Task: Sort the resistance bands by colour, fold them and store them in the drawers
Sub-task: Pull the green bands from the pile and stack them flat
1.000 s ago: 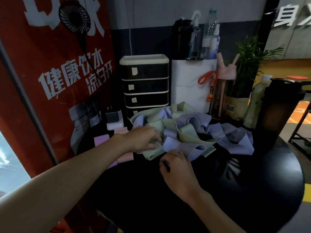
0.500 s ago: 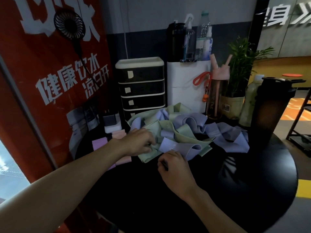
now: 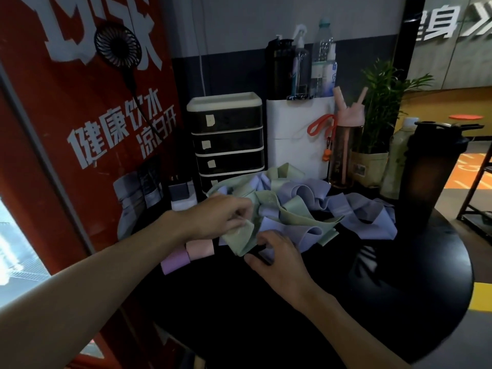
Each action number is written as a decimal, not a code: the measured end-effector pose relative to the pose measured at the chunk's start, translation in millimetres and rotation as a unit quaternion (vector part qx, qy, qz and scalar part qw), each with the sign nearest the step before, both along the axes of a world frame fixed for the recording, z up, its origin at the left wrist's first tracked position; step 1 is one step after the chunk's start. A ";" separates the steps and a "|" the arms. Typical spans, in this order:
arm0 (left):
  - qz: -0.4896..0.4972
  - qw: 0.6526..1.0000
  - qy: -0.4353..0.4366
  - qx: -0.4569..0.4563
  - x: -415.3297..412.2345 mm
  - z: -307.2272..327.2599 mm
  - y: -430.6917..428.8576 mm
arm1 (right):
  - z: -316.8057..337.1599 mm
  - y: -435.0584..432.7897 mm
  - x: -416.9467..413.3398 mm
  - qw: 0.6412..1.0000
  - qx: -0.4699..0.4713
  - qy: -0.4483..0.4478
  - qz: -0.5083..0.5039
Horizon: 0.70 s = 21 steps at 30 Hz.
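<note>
A tangled heap of pale green bands (image 3: pixel 290 209) and lilac bands (image 3: pixel 372 217) lies on the round black table (image 3: pixel 399 302). My left hand (image 3: pixel 223 217) pinches a folded end of a green band (image 3: pixel 241 237) at the heap's near left corner. My right hand (image 3: pixel 277 258) sits just below it, its curled fingers on the same green band's lower edge. Folded pink (image 3: pixel 199 247) and purple (image 3: pixel 175 261) bands lie left of the hands. A black drawer unit (image 3: pixel 227 139) with a white top stands behind the heap, all drawers closed.
A red poster wall with a small fan (image 3: pixel 118 46) borders the table's left side. Behind the heap stand a white box (image 3: pixel 295 139) with bottles, a pink bottle (image 3: pixel 346 150), a potted plant (image 3: pixel 378 113) and a dark shaker (image 3: pixel 431 169). A small white block (image 3: pixel 182 198) sits left of the drawers.
Both hands shifted slightly right and up into the heap's corner. The left hand has lifted the folded green end, and the right hand's fingers have spread onto it.
</note>
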<state>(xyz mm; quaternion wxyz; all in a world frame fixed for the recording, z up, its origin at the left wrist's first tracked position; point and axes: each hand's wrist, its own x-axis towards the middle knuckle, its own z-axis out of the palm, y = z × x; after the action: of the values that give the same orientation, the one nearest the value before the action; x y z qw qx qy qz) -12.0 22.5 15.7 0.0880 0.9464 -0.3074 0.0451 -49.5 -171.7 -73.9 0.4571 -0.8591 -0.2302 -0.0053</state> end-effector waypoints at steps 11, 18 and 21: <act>-0.019 0.983 -0.038 -0.180 -45.4 73.2 -12.3 | 43.5 11.7 4.2 0.983 0.166 -0.012 -0.071; -0.010 0.963 -0.086 -0.255 -43.6 88.5 -23.3 | 81.6 2.4 16.0 0.971 0.201 -0.032 -0.123; -0.009 0.954 -0.144 -0.264 -38.5 103.5 -29.6 | 96.2 0.9 16.7 0.965 0.221 -0.065 -0.123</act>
<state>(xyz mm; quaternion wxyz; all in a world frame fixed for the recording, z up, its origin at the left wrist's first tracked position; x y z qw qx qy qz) -50.5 -7.0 119.2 0.2895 0.8703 -0.3021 0.2597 -32.8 -170.7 22.3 0.6152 -0.7563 -0.1457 -0.1682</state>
